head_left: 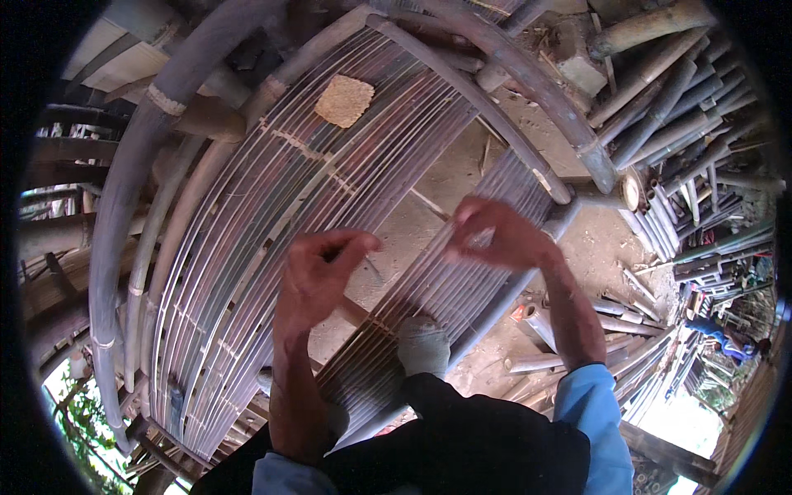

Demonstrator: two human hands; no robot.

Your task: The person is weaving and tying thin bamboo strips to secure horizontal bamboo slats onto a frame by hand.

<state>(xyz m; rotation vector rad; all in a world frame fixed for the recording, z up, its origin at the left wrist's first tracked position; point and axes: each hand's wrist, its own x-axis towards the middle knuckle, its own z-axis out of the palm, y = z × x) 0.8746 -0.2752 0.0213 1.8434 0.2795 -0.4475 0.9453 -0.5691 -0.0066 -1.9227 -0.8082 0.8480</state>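
Both of my hands are raised over a gap between two slatted bamboo surfaces. My left hand [318, 276] is closed, its thumb pressed toward the curled fingers, at the edge of the wide slatted panel [239, 223]. Over the narrower slatted bench [503, 202] is my right hand [499, 235], its thumb and fingers brought together in a ring and slightly blurred. Anything between the fingers of either hand is too small or smeared to make out. Below the hands, a pale covered foot [423, 346] rests on the narrow slats.
A tan woven square [344, 101] lies on the wide panel. Thick bamboo poles [115, 214] frame it on the left, and a curved pole [528, 91] crosses at upper right. Cut bamboo [668, 107] is stacked on the right. A person in blue [726, 340] is at far right.
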